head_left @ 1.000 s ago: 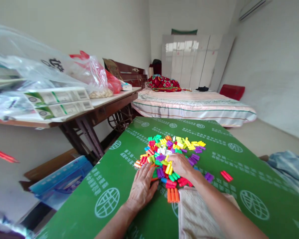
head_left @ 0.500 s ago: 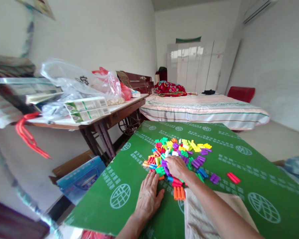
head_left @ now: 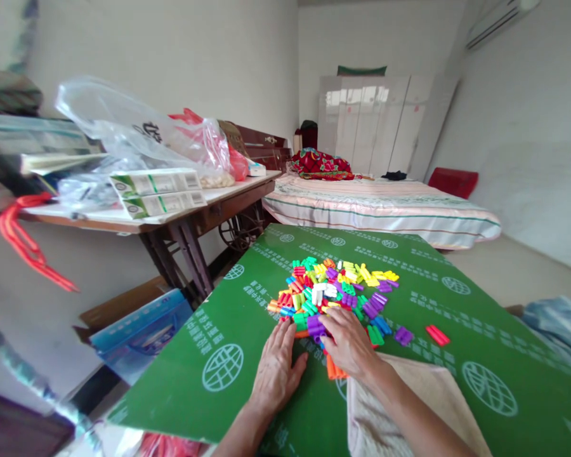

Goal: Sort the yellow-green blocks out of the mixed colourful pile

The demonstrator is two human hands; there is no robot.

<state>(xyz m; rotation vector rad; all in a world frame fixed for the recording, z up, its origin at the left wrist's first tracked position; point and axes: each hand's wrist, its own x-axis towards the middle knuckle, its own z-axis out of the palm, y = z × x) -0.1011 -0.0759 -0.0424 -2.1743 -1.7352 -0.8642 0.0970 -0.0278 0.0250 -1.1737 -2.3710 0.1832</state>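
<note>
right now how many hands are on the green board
2. The left hand lies flat on the green board at the near edge of the pile of blocks; the right hand rests on the pile's near side, next to it. No other hands show.

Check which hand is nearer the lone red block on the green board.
Right. The right hand rests at the near edge of the pile, left of the red block; the left hand lies flat farther left again.
</note>
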